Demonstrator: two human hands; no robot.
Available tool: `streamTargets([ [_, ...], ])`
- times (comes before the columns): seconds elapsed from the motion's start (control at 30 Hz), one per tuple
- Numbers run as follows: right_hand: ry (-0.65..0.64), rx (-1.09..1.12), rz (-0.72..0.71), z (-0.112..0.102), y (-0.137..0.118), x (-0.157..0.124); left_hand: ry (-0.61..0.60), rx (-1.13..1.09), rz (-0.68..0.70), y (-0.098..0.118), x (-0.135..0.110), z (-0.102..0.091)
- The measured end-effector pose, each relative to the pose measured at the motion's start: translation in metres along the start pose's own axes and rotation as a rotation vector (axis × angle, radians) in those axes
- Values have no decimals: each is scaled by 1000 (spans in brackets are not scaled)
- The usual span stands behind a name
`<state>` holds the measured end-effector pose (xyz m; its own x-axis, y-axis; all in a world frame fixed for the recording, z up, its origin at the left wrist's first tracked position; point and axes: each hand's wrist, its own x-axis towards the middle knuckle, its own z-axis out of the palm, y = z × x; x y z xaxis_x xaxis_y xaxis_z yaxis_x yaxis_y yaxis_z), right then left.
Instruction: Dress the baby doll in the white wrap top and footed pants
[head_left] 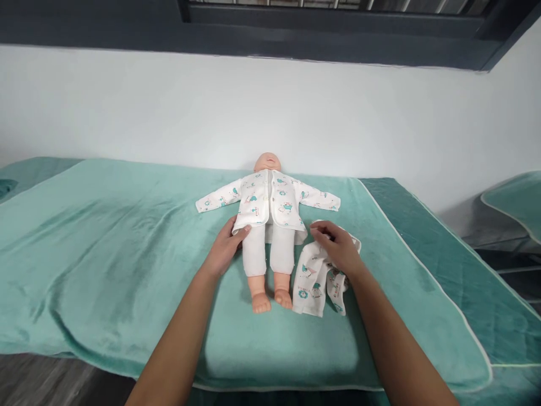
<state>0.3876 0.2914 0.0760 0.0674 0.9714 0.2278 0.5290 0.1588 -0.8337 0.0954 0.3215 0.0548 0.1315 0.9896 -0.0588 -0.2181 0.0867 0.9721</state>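
Observation:
A baby doll (268, 162) lies on its back, arms spread and bare feet toward me. It wears a white long-sleeved baby jacket (252, 197) with a small colored print, its front edges lying side by side, and plain white leg coverings. My left hand (226, 245) is closed on the jacket's lower left corner, thumb on top of the cloth. Beside the doll's leg is a crumpled pair of matching printed baby pants (311, 285). My right hand (338, 248) is over the pants' upper part, fingers curled together near the jacket's right corner; what they pinch is hidden.
A light green plush blanket (127, 237) with some folds covers the bed. Darker green quilted bedding (456, 276) shows at the right. Behind the doll's head stands a white wall (270, 113), with a dark window frame (296, 36) above it.

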Motion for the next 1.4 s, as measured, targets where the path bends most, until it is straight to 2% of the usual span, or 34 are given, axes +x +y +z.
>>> streamTargets([
  [0.07, 38, -27, 64, -10, 2, -5, 27, 49, 41, 0, -2, 0],
  [0.17, -19, -167, 161, -24, 5, 0, 88, 142, 121, -1, -6, 1],
  [0.23, -16, -248, 177, -30, 10, 16, 160, 191, 164, -4, -8, 1],
  [0.3, 87, -309, 189, -32, 20, 38, 245, 219, 204, -8, -6, -2],
  [0.37, 231, -362, 260, -33, 35, 62, 336, 231, 236, -12, 0, -11],
  [0.43, 303, -373, 324, -35, 51, 81, 426, 293, 252, -14, 11, -25],
  [0.57, 353, -317, 361, -41, 80, 101, 548, 684, 272, -10, 36, -58],
  [0.67, 357, -248, 345, -43, 91, 108, 597, 898, 253, -6, 48, -72],
  [0.77, 329, -178, 309, -42, 96, 115, 629, 1002, 198, -5, 54, -75],
  [0.87, 316, -141, 259, -40, 102, 120, 608, 1070, 148, -5, 60, -78],
  [1.1, 491, -229, 194, -44, 113, 127, 634, 982, 147, -5, 76, -99],
  [1.2, 526, -284, 172, -45, 113, 127, 647, 971, 157, -10, 82, -105],
  [1.3, 538, -327, 121, -44, 112, 126, 650, 929, 169, -13, 90, -112],
  [1.4, 444, -449, -20, -41, 114, 124, 618, 834, 204, -14, 99, -119],
])
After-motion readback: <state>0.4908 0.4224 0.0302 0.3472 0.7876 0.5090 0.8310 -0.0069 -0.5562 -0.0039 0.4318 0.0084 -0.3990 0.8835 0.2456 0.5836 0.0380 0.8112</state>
